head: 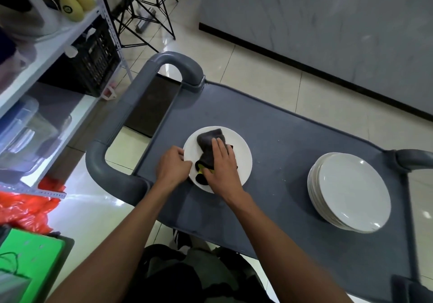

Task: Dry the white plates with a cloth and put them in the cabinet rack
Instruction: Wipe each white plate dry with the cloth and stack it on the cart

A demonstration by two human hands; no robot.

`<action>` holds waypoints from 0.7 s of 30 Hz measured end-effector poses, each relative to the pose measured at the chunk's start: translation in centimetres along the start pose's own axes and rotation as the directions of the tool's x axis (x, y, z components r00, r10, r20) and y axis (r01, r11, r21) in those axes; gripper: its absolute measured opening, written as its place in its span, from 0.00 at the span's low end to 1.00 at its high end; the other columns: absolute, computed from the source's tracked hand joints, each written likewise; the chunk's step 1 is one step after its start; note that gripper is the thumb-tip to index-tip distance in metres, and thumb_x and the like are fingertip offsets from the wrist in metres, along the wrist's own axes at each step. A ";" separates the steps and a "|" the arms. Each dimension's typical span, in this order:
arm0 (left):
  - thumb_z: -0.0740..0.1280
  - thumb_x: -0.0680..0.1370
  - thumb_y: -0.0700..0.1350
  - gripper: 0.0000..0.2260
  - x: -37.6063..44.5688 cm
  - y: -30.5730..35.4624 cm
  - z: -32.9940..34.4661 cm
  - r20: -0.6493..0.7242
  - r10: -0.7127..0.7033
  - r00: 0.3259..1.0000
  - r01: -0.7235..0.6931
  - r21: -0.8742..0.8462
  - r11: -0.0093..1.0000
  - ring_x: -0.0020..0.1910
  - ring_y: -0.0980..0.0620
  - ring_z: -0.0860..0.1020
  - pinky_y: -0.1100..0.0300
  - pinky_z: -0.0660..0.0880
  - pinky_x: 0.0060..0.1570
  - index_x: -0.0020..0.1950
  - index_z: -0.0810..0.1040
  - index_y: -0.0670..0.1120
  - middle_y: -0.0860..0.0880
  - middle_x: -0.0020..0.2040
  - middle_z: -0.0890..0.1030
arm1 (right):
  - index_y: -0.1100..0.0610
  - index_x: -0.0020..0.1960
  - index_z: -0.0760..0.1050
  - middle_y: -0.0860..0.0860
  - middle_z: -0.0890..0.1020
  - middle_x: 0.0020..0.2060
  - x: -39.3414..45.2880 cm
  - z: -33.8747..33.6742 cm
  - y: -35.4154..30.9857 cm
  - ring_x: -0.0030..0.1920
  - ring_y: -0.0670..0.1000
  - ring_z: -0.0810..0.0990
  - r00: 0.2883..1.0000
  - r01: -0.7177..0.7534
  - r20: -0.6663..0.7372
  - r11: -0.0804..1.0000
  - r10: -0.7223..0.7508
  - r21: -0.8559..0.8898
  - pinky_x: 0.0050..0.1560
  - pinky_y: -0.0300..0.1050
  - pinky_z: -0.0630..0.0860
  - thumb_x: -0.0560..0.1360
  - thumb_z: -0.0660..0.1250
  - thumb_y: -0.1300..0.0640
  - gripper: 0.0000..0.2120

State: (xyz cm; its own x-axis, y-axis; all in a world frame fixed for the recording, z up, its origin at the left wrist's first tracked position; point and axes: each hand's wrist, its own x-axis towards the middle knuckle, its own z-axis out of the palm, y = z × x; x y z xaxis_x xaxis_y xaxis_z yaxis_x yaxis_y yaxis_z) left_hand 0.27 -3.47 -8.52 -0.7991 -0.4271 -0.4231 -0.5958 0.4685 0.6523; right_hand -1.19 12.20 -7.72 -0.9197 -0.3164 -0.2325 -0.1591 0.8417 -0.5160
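One plate (243,162) flat on grey cart (281,138), near handle end; my left hand (173,165) curled over its left rim, steadying it; my right hand (222,162) flat, fingers straight, pressing dark cloth (208,142) onto plate face, yellow patch of cloth showing under palm; stack (351,192) of white plates well apart to right on same cart; shelf (46,51) with crate (93,68) at left; tripod (145,9) on tiled floor beyond
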 end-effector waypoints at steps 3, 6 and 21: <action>0.74 0.69 0.45 0.09 0.0 0.0 -0.2 0.029 -0.004 1.000 0.005 -0.033 0.999 0.43 0.50 0.79 0.58 0.72 0.41 0.44 0.75 0.54 0.59 0.38 0.78 | 0.56 0.80 0.53 0.52 0.56 0.79 0.0 -0.4 0.4 0.78 0.58 0.51 1.000 0.003 -0.029 0.999 -0.001 0.054 0.79 0.51 0.49 0.75 0.67 0.58 0.38; 0.74 0.69 0.45 0.09 0.1 -0.1 -0.2 0.017 0.018 1.000 -0.017 -0.086 0.996 0.43 0.52 0.79 0.57 0.74 0.40 0.44 0.76 0.53 0.57 0.41 0.79 | 0.56 0.80 0.56 0.51 0.59 0.78 -0.3 -0.7 0.5 0.78 0.58 0.54 0.998 0.025 -0.066 0.995 -0.018 0.099 0.78 0.53 0.52 0.74 0.67 0.59 0.37; 0.60 0.77 0.27 0.21 -1.5 2.3 -1.4 0.417 0.058 0.907 0.232 -0.611 0.757 0.41 0.43 0.83 0.48 0.82 0.38 0.64 0.78 0.46 0.40 0.51 0.83 | 0.58 0.76 0.64 0.53 0.66 0.76 -2.2 -2.3 0.0 0.74 0.58 0.62 0.985 0.137 -0.124 0.976 -0.116 0.172 0.76 0.55 0.58 0.71 0.65 0.68 0.34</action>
State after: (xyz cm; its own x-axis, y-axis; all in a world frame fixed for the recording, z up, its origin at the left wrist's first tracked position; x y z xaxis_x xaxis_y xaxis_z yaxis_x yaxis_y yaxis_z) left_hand 0.20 -2.89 -5.55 -0.7931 -0.0381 -0.6079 -0.5872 -0.2174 0.7797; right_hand 0.04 13.93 -5.29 -0.9324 -0.3552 -0.0666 -0.2193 0.7026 -0.6770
